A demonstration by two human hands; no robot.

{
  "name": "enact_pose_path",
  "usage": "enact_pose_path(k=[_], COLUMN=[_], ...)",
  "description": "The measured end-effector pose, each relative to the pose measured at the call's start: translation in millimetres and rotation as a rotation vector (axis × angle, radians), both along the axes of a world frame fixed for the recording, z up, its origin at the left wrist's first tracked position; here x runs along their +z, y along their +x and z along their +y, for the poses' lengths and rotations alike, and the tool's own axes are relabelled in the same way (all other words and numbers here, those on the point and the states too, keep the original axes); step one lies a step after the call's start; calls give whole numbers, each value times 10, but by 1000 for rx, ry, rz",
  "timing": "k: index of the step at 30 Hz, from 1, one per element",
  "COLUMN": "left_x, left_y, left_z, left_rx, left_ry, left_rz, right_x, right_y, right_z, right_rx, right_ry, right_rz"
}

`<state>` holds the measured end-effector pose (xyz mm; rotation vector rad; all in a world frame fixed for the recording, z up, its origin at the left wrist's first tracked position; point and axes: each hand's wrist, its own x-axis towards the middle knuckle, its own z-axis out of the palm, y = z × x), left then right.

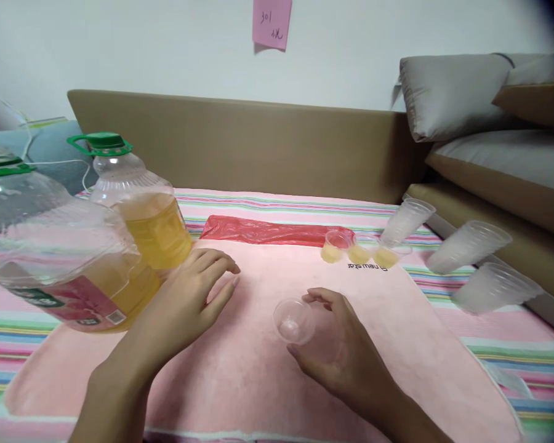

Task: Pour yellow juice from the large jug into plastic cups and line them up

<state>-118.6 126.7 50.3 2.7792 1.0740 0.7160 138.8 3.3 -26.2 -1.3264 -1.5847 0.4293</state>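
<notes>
An unfilled clear plastic cup is on the pink cloth, near its middle. My right hand curves around the cup's right side, thumb at the near edge and fingers at the far edge. My left hand hovers to the left of the cup with loosely bent, parted fingers and nothing in it. Beside it are a large bottle of yellow liquid with a green handled cap and a nearer, larger-looking bottle with a pink label.
Several small cups with yellow liquid stand near the cloth's far edge. A red plastic bag lies behind them. Three cup stacks lean at the right on striped fabric. Cushions are piled at far right.
</notes>
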Motion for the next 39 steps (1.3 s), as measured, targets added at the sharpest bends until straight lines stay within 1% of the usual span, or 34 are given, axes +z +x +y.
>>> enact_pose_path(k=[11, 17, 25, 28, 30, 32, 34, 36, 39], left_x=[-25, -29, -31, -34, -16, 29, 96, 161, 174], left_y=[38, 46, 73, 56, 42, 34, 25, -2, -103], left_z=[-2, -12, -12, -26, -39, -63, -118, -226, -518], left_rx=[4, 14, 26, 32, 58, 102, 131, 133, 105], left_ry=[-49, -73, -116, -130, -174, -222, -236, -234, -275], left_rz=[14, 24, 54, 42, 21, 19, 29, 37, -9], right_x=[14, 17, -6, 24, 72, 129, 176, 205, 227], right_y=[71, 91, 115, 131, 145, 163, 183, 193, 169], right_z=[-9, -16, -30, -32, -37, -55, -92, -148, -242], right_rx=[-30, -22, -10, -29, -60, -88, -47, 58, 219], right_ry=[6, -3, 35, 38, 82, 169, 251, 307, 361], right_rz=[-33, -54, -76, -66, -48, -25, -12, -30, -99])
